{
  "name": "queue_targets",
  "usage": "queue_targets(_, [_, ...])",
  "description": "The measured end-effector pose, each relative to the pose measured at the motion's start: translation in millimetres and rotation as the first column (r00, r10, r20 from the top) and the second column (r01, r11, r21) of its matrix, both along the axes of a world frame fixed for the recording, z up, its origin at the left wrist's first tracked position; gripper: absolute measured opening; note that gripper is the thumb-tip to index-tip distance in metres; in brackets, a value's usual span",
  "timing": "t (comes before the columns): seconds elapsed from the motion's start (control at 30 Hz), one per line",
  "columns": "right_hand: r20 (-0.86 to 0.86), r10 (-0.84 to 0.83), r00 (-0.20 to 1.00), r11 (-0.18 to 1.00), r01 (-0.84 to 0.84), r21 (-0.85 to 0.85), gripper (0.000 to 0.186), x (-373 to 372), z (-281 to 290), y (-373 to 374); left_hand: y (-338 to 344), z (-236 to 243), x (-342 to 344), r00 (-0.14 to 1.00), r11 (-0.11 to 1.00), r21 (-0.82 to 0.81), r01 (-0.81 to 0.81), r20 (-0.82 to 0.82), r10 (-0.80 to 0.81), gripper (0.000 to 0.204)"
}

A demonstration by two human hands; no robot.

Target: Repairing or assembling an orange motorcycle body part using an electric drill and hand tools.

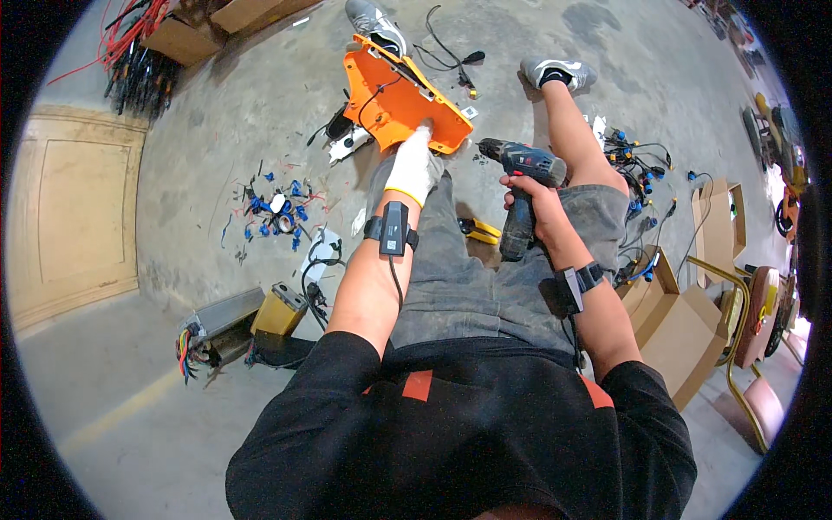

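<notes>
My left hand, in a white glove with a yellow cuff, grips the near edge of an orange plastic panel. The panel is shell-shaped, with a dark cable lying across its inner face, and rests tilted over my left leg. Most of the fingers are hidden by the glove's back. A dark cordless drill is in my bare right hand, fingers wrapped round the handle. Its nose points left toward the panel, a short gap away. Between my thighs lies a yellow and black object, partly covered.
Blue connectors are scattered on the floor at left. More blue-ended cables lie at right, near open cardboard boxes and a chair. A loose black cable is ahead. A metal case with coloured wires sits near left.
</notes>
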State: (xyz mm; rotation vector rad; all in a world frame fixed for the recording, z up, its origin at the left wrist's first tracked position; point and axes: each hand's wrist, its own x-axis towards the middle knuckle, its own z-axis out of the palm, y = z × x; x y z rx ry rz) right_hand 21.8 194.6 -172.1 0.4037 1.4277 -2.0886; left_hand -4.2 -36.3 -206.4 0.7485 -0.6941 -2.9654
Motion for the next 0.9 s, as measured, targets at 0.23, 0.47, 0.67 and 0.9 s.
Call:
queue_targets(0.23, [-0.047,-0.003,0.999,0.999,0.005,0.039,0.069,3,-1,-4,0,10,2,0.999,1.0,0.012,0.027,0.045,-0.028,0.041])
queue_targets(0.47, [-0.025,0.008,1.0,0.998,-0.006,0.063,0.064,2,-2,-1,3,21,6,0.994,0.995,-0.079,0.063,0.092,-0.056,0.043])
queue_targets(0.67, [-0.056,-0.015,0.998,0.998,0.019,0.06,0.037,5,4,-4,1,7,5,0.999,0.997,-0.063,0.034,0.015,-0.034,0.04])
queue_targets(0.9, [-0.197,0.077,0.977,0.979,-0.037,0.2,0.028,2,-11,-7,-4,-5,3,1.0,0.999,0.032,0.017,0.0,-0.017,0.039])
